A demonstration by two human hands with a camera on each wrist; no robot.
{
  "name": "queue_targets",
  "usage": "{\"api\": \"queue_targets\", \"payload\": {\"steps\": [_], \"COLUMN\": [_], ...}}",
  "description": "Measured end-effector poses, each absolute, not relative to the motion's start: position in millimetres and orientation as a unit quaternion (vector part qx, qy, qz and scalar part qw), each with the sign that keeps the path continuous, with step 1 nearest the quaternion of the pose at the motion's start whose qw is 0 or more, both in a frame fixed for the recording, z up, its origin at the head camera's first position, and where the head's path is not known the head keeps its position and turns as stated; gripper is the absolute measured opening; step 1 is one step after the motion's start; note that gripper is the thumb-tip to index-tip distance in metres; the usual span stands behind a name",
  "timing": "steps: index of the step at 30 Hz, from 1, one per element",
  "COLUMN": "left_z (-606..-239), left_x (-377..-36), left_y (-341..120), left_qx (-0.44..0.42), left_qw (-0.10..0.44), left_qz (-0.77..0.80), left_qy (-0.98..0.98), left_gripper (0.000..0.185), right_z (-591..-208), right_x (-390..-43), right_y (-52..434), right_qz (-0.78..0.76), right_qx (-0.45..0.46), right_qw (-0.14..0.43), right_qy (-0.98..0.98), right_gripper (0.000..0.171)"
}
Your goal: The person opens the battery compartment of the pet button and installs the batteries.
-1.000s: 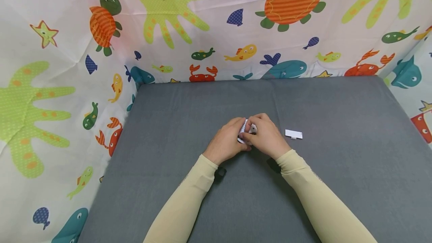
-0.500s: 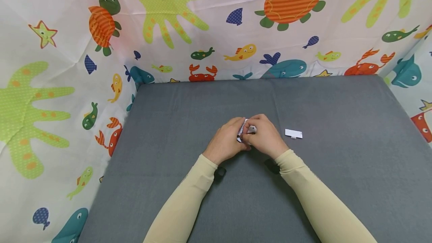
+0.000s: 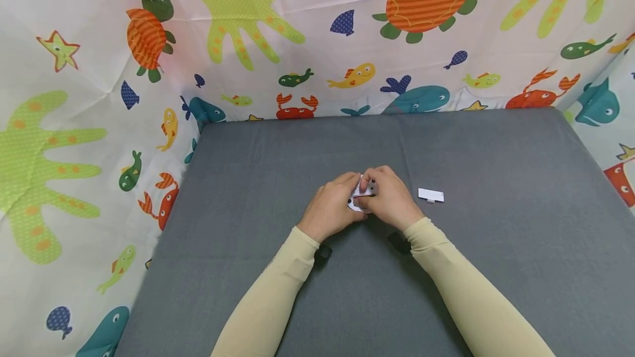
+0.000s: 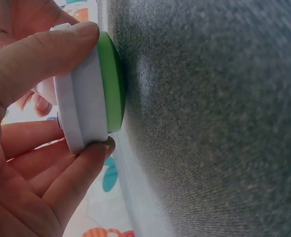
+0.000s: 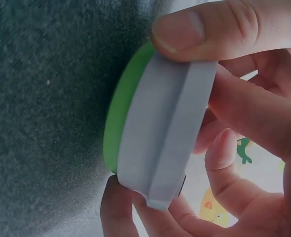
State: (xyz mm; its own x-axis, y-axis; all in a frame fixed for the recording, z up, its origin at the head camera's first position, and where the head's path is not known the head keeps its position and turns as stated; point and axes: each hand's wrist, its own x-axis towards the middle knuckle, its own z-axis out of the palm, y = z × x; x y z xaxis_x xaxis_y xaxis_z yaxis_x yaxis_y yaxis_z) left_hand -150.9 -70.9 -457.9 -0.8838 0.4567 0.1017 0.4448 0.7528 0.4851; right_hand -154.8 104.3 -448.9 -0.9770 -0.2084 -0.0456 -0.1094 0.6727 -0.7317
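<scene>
Both hands met over a small round white device [image 3: 361, 197] with a green base, which sat just past the centre of the grey table [image 3: 496, 269], toward twelve o'clock; the left hand [image 3: 331, 211] pinched it between thumb and fingers [image 4: 47, 54] at its nine o'clock side, and the right hand [image 3: 392, 199] pinched it likewise at three o'clock, thumb [image 5: 209, 29] on the white rim. In the wrist views the green base [image 4: 111, 81] faced the cloth and lay touching it or just above it; which, I could not tell. A small white rectangular piece [image 3: 430, 196] lay near at three o'clock, apart from the hands. To do this well, I judged, the left hand should have kept the body steady while the right worked the top; pressure ought to have stayed on the white rim, not the green base; fingers should have stayed off the seam between the two white layers [image 5: 175, 123].
</scene>
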Motion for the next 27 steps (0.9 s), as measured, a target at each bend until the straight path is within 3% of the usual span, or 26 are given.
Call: {"api": "queue_targets", "payload": {"steps": [8, 16, 27], "left_z": [-457, -461, -463], "left_x": [-153, -153, -152], "left_y": [-67, -63, -69], "left_qx": [0.226, 0.204, 0.194], "left_qw": [0.028, 0.065, 0.068], "left_qz": [0.267, 0.273, 0.289], "left_qy": [0.936, 0.938, 0.935], "left_gripper": [0.078, 0.092, 0.093], "right_z": [-448, -443, -460], "right_x": [-156, -149, -139], "right_y": [116, 165, 219], "right_qz": [-0.384, -0.323, -0.243], "right_qx": [-0.096, -0.097, -0.092], "right_qw": [0.048, 0.005, -0.008], "right_qy": [0.917, 0.941, 0.966], "right_gripper": [0.021, 0.020, 0.018]}}
